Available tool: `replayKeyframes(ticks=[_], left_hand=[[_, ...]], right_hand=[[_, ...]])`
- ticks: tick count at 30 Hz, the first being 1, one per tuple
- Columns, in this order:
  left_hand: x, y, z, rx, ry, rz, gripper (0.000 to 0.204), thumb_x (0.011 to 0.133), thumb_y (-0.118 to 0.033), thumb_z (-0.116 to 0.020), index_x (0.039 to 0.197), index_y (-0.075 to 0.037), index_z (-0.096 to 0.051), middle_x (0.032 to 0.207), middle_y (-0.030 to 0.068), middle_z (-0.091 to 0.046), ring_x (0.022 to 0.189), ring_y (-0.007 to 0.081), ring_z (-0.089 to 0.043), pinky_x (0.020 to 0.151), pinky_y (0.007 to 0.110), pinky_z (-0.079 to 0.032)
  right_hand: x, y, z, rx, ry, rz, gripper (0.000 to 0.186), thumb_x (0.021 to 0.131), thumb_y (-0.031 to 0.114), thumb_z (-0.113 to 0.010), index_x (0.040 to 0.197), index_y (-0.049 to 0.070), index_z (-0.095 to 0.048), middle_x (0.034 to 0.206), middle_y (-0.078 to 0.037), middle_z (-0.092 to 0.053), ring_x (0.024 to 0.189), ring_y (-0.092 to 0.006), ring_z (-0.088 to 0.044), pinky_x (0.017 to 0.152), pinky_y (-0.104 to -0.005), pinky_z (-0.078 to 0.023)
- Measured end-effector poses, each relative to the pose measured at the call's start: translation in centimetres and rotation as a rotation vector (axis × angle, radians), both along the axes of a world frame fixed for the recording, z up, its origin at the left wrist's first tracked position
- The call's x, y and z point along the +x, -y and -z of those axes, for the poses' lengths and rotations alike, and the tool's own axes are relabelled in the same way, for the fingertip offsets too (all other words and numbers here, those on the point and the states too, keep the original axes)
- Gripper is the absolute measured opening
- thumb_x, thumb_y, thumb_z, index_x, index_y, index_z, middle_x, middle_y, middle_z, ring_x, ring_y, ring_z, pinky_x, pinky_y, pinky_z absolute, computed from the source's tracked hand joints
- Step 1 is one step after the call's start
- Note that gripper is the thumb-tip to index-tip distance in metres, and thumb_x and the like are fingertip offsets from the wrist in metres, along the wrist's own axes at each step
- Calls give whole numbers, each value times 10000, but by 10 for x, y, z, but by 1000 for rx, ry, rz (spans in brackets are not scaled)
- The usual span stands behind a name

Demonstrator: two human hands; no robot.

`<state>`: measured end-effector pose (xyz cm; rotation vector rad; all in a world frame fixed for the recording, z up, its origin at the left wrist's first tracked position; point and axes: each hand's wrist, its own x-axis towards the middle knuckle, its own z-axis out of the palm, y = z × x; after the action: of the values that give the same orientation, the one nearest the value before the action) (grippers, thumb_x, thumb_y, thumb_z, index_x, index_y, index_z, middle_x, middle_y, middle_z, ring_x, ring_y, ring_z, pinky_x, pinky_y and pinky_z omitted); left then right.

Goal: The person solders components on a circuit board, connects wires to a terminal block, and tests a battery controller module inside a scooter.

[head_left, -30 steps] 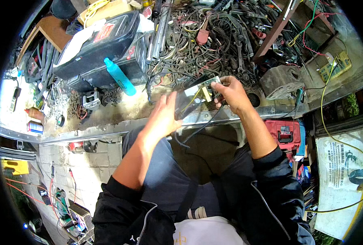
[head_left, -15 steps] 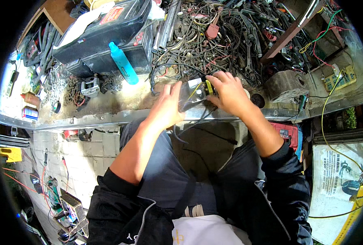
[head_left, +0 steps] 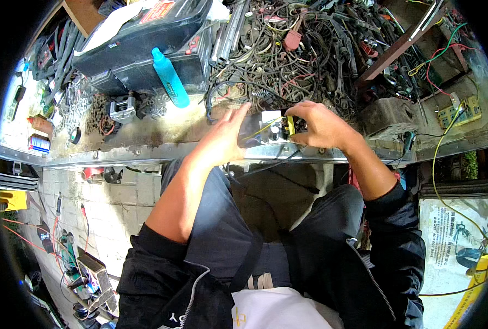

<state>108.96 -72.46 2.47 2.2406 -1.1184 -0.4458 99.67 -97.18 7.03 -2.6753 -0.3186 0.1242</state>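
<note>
A small boxy electrical unit point(head_left: 266, 131) sits at the bench's front edge, its inside exposed, with white and dark round parts and a yellow wire. My left hand point(head_left: 222, 137) grips its left end, thumb on the near side and fingers stretched along the far side. At the other end, my right hand point(head_left: 323, 127) is curled, thumb and forefinger closed about a yellow-wrapped block point(head_left: 291, 125) in the unit. The unit's underside and part of its right end are hidden. Dark cables point(head_left: 279, 162) hang below it, over the bench edge.
Behind the unit lies a heap of tangled cables and tools point(head_left: 277, 71). A blue bottle point(head_left: 170, 79) leans by a black toolbox point(head_left: 145, 71). To the right are a rusty metal block point(head_left: 386, 118) and a yellow power strip point(head_left: 459, 112). A small metal vise point(head_left: 123, 109) stands left.
My right hand and the unit have shifted slightly right and down in view, and the unit's inside shows more plainly. The bench things shift a little too, as the view has moved.
</note>
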Motion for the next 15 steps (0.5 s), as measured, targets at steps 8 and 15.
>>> replayKeyframes(ticks=[8, 15], left_hand=[[-2, 6, 2, -11, -2, 37, 1021, 605, -52, -718, 1481, -91, -197, 1330, 245, -418, 1223, 398, -459, 1024, 407, -404], [-3, 3, 1, -9, -15, 45, 972, 609, -63, -727, 1467, -154, -278, 1289, 197, -438, 1184, 373, -487, 981, 407, -434]], right_hand=[[8, -19, 3, -180, 68, -56, 443, 695, 216, -720, 1088, 42, -612, 1013, -114, -608, 1042, -305, -554, 853, -442, -419], [-5, -29, 10, -223, 50, 21, 519, 678, 191, -736, 1143, 27, -574, 1033, -132, -592, 1051, -325, -543, 856, -435, -415]])
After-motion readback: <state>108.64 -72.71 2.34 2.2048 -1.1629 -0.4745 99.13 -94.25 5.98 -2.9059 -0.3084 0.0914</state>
